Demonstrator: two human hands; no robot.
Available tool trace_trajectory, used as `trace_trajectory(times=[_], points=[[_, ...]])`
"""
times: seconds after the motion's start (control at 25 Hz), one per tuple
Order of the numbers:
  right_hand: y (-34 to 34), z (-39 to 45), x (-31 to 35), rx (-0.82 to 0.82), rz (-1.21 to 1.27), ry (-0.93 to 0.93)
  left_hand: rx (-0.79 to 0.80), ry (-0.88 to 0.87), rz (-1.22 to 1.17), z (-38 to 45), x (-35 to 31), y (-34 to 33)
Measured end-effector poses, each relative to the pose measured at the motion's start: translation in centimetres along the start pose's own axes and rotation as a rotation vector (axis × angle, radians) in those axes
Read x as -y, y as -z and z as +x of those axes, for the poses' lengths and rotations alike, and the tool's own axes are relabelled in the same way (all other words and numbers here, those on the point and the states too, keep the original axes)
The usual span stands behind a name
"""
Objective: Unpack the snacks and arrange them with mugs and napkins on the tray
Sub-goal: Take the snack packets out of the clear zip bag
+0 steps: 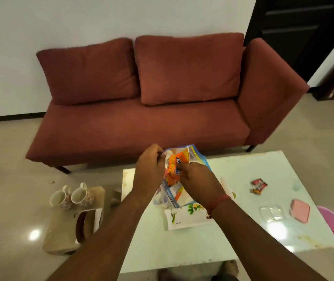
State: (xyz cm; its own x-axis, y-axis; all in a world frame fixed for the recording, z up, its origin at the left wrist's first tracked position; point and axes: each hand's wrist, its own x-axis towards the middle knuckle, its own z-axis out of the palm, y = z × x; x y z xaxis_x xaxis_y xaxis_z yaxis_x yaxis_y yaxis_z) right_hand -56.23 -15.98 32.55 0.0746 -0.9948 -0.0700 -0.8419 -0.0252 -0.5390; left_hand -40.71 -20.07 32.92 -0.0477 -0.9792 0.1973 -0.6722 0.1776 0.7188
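Bare table (243,171) right of bag (174,191); wrappers (259,185), containers (299,210) beyond

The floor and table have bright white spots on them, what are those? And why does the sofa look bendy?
In the head view, the white spots on the floor and the white table are glare from lights overhead, reflected in shiny surfaces. The red sofa looks curved because the wide-angle lens bends straight lines near the edges. The picture is slightly soft, so the print on the orange snack packet is hard to read.

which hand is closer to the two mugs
Left. The left hand grips the zip bag's edge on the side toward the mugs; the right hand is farther right, pinching the orange packet.
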Motion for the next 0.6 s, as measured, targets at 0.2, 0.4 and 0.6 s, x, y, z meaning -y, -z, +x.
trace_trajectory(times=[0.2, 0.4, 0.6], points=[[1.4, -6.0, -5.7, -0.260, 0.605, -0.242, -0.006, 0.192, 0.015, -2.4, 4.7, -1.8], [-4.9, -6.0, -16.9, -0.393, 1.080, -0.716, -0.034, 0.316, 0.066, -6.8, 8.1, -3.6], [-15.0, -1.4, -23.5, 0.065, 1.083, -0.980, -0.067, 0.413, 0.162, -10.3, 8.7, -5.2]])
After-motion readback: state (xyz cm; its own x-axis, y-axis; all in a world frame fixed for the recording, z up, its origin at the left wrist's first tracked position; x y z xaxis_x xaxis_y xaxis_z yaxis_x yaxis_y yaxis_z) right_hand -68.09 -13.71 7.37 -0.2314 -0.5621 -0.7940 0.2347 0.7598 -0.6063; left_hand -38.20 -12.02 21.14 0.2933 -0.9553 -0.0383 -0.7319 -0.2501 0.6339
